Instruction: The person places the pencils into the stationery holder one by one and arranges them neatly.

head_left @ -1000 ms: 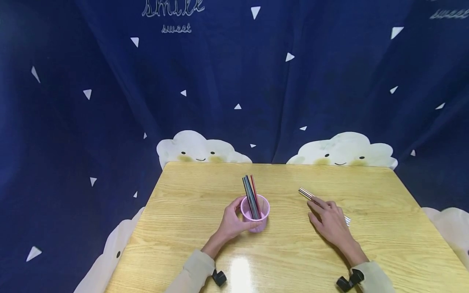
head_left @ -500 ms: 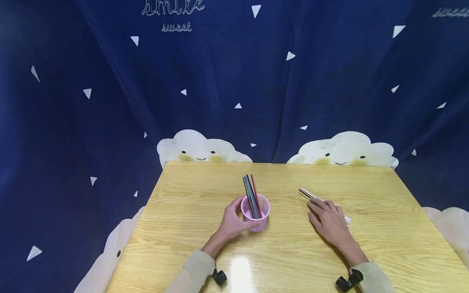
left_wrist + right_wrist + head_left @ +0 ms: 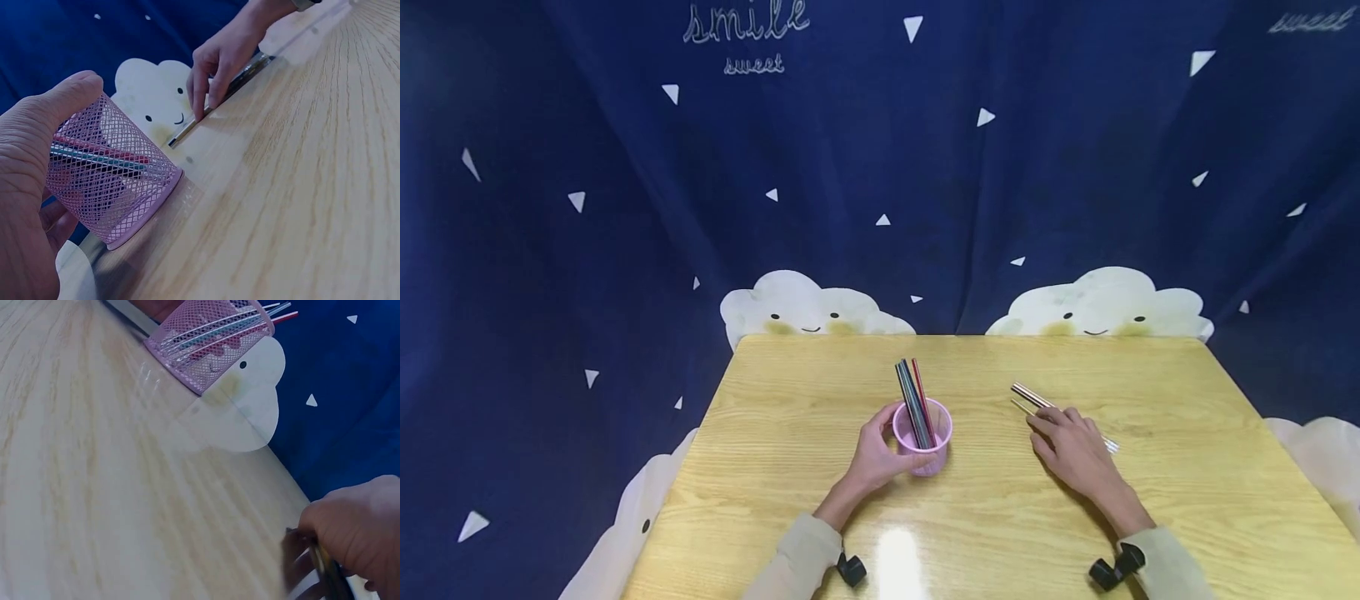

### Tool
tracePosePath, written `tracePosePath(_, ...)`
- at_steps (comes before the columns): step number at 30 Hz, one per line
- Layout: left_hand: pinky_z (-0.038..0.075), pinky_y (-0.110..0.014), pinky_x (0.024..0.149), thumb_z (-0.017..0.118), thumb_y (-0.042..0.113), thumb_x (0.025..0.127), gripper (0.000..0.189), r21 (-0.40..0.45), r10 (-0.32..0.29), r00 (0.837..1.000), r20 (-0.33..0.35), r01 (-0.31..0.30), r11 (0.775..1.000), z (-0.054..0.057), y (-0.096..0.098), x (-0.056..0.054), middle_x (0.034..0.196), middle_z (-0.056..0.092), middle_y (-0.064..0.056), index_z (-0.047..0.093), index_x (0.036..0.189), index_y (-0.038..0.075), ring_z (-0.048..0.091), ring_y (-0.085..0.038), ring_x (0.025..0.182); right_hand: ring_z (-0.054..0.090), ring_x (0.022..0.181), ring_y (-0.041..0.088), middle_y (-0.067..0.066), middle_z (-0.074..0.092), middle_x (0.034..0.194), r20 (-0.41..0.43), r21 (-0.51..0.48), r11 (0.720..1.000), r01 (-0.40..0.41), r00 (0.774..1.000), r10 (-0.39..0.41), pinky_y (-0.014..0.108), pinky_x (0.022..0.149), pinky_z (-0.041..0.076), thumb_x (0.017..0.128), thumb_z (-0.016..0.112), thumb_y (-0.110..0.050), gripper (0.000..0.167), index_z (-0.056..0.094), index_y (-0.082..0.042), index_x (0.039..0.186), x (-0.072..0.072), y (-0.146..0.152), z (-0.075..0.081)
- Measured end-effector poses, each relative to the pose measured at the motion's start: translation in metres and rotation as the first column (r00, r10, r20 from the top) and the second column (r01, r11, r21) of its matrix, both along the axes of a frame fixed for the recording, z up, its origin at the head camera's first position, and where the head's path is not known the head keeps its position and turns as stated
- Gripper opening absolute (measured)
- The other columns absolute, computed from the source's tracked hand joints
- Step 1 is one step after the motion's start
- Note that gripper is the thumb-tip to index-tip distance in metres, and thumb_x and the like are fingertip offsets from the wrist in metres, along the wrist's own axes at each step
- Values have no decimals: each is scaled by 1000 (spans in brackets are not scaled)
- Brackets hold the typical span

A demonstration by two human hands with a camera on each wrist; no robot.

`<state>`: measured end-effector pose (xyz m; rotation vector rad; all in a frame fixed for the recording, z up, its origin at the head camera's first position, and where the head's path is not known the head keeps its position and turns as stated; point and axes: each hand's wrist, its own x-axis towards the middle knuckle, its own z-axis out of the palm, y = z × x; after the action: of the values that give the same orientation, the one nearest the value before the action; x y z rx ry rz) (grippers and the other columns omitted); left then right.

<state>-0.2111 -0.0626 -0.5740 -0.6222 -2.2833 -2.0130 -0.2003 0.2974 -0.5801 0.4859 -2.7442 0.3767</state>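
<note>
My left hand (image 3: 880, 454) grips a pink mesh pen cup (image 3: 938, 460) standing on the table, thumb and fingers curled round its side. Several slim coloured sticks (image 3: 913, 404), blue, dark and red, lean in the cup with their tops above the rim. Off to the right, my right hand (image 3: 1078, 450) reaches palm down over some shiny metallic sticks (image 3: 1028, 395) on the table. Its fingertips and thumb pinch a thin gold stick (image 3: 1021, 407), seen low beneath the fingers in the left wrist view. The hand covers the middle of these sticks; silver ends show beyond it.
The light wooden table (image 3: 805, 392) ends at the back against a dark blue curtain (image 3: 850, 150) with white triangles and cloud faces. A bright reflection lies near the front. A small black camera is strapped at each wrist.
At my right hand, the gold stick now lies apart from the other metallic sticks at their upper-left end. The right fingers have shifted slightly; my left hand and the cup stay put.
</note>
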Motion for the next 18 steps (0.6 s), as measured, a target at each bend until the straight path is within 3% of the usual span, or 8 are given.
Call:
tracePosePath(2, 53, -51, 107, 97, 8, 66, 87, 6, 5, 1000, -5, -5, 1000, 9, 1, 4, 131, 68, -14, 58, 143, 3, 66, -34, 118, 59, 104, 35, 14, 70, 128, 5, 36, 999, -17, 1000, 17, 47, 72, 46, 98, 68, -20, 31, 75, -7, 126, 0, 1, 4)
tracePosePath(6, 52, -56, 107, 95, 1, 65, 88, -10, 17, 1000, 13, -17, 1000, 11, 1, 6, 132, 67, -21, 55, 143, -3, 64, -41, 119, 63, 102, 38, 17, 70, 129, -19, 106, 993, -49, 999, 51, 48, 68, 50, 97, 69, -20, 32, 75, -8, 126, 2, 0, 7)
tracePosePath(10, 50, -60, 108, 96, 1, 65, 90, 1, 10, 1000, 18, -10, 1000, -1, -1, 2, 135, 66, -19, 55, 145, -1, 63, -40, 122, 66, 103, 39, 18, 71, 128, -42, 149, 988, -50, 997, 57, 52, 69, 53, 95, 70, -20, 33, 76, -7, 125, 6, -1, 6)
tracePosePath(18, 53, -48, 108, 99, 7, 65, 89, 6, 1, 1000, -3, -1, 1000, -1, -2, 0, 133, 68, -10, 58, 144, 7, 66, -31, 120, 66, 102, 37, 16, 72, 124, -89, 181, 983, -43, 994, 60, 51, 70, 53, 92, 71, -15, 34, 75, -5, 124, 6, -2, 8)
